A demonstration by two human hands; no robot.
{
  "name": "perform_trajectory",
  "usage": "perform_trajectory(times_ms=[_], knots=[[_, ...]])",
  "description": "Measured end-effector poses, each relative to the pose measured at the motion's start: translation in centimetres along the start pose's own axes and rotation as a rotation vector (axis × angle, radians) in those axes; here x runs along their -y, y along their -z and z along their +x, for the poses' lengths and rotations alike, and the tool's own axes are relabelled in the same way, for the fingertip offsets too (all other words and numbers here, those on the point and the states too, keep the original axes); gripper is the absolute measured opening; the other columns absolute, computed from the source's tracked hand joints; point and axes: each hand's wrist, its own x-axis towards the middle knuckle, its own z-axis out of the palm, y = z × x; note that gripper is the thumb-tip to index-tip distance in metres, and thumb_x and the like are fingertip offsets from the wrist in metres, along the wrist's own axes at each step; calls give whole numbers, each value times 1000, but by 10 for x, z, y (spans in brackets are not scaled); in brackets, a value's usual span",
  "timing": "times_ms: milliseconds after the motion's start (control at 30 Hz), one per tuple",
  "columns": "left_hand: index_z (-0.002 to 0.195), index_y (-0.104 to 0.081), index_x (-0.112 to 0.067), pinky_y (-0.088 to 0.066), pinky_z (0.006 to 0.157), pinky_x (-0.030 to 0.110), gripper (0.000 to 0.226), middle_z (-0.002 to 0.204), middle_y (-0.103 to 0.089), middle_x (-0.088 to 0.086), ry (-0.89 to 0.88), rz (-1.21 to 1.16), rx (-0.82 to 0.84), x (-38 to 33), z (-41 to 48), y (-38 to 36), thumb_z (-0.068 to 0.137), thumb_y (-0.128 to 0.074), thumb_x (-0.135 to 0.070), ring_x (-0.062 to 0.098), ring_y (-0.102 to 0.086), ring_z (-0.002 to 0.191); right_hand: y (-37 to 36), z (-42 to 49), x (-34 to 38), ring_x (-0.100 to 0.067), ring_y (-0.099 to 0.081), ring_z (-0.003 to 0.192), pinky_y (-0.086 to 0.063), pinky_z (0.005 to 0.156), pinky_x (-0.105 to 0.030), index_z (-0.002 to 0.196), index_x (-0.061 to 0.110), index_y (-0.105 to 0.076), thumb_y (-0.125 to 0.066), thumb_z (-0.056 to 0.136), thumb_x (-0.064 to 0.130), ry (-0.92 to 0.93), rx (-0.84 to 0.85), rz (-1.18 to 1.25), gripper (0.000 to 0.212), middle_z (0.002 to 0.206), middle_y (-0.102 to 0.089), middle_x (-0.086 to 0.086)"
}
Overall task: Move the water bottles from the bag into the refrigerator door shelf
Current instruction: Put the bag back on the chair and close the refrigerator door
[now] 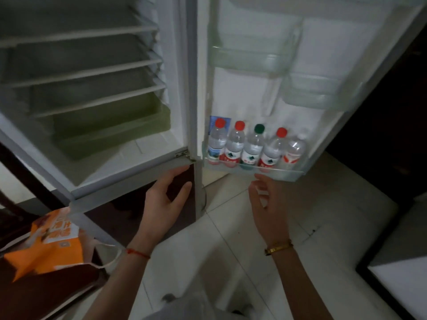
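The single head-worn camera (wide-angle, edges bowed) looks forward and down, close before the open white refrigerator point(192, 65). Its frame spans the clear plastic door shelf point(278, 172) and pale tiled floor point(231, 241).

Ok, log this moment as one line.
bottles: five upright in door shelf | left hand: open, empty | right hand: open, empty
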Motion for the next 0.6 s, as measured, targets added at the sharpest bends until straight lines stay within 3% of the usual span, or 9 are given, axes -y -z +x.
perform_trajectory(times_ms=[300, 467, 600], knots=[[125, -62, -21, -38, 100, 10, 40, 123, -63, -10, -127, 93, 71, -68, -10, -117, 86, -68, -19, -1, -55, 117, 124, 25, -52, -18, -55, 111, -46, 95, -34, 120, 23, -57, -49, 86, 49, 61, 73, -172, 43, 112, -58, 10], [126, -61, -17, -37, 105, 15, 41, 127, -61, -3, -205, 215, 112, -95, -11, -168, 86, -68, -17, 6, -52, 120, 178, 37, -76, -21, -53, 111, -34, 97, -18, 121, 17, -57, -47, 88, 47, 133, 116, -327, 45, 114, -60, 2], [127, -62, -16, -33, 107, 14, 40, 127, -61, -2, -248, 258, 147, -114, -9, -198, 87, -67, -18, 4, -49, 121, 209, 48, -90, -20, -51, 114, -41, 100, -31, 124, 18, -55, -45, 89, 46, 134, 150, -381, 46, 118, -58, 1]])
